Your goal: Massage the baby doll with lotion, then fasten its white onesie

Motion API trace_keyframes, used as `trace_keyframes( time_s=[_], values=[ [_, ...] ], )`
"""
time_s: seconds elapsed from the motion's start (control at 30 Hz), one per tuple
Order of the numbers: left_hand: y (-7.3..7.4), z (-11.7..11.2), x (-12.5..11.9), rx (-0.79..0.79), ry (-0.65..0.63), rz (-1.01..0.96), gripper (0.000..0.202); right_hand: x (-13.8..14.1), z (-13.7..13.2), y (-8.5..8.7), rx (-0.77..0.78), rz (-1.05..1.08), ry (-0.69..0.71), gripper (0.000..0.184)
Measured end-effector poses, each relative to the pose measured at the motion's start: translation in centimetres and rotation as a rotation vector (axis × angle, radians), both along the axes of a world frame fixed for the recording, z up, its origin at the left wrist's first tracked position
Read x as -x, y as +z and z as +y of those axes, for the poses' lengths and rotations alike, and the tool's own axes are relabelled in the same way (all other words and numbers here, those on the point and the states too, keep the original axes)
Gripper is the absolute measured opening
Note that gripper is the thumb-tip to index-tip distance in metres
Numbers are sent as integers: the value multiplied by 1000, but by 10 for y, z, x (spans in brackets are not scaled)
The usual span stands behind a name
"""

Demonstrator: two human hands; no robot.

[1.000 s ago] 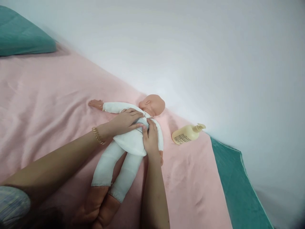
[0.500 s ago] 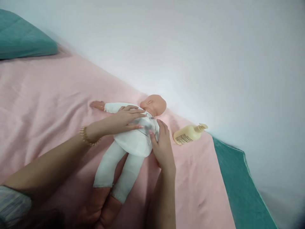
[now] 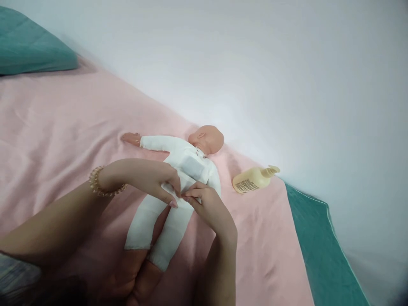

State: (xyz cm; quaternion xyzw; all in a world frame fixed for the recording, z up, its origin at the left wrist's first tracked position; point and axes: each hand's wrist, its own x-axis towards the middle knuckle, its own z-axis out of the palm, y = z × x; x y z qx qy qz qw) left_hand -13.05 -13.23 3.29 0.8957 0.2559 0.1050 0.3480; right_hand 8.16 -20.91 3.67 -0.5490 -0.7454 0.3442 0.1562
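A doll [image 3: 180, 151] lies face down, dressed in white cloth, with its bald head turned left. A smooth grey panel [image 3: 192, 166] shows on its upper back. Over the doll's lower back, my left hand [image 3: 149, 180] curls downward, its fingertips and thumb drawn close together. From the other side my right hand [image 3: 207, 204] meets it, thumb and forefinger in a pinch. The fingertips of both hands nearly touch; whether they grip any cloth I cannot make out. A beaded bracelet [image 3: 97, 182] circles my left wrist.
A pale yellow pump bottle [image 3: 251, 180] stands tilted in view to the doll's right. The doll lies on a pink sheet [image 3: 79, 114] against a white wall [image 3: 255, 76]. A green pillow [image 3: 32, 46] is at the far left, and green cloth [image 3: 318, 238] borders the right.
Both hands have slid from the doll's upper back down to its lower back and come together. Their flat fingers have bent inward, and the grey panel is now uncovered.
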Motion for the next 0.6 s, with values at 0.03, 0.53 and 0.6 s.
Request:
trace_keyframes(
  time_s=[0.03, 0.53, 0.6],
  values=[
    [-1, 3, 0, 84, -70, 41, 33, -1, 2, -3, 6, 18, 6, 26],
    [-8, 25, 7, 251, -160, 7, 43, -15, 13, -7, 63, 183, -139, 17],
    [-10, 25, 5, 228, -145, -14, 42, -16, 14, -9, 78, 197, -145, 17]
  ],
)
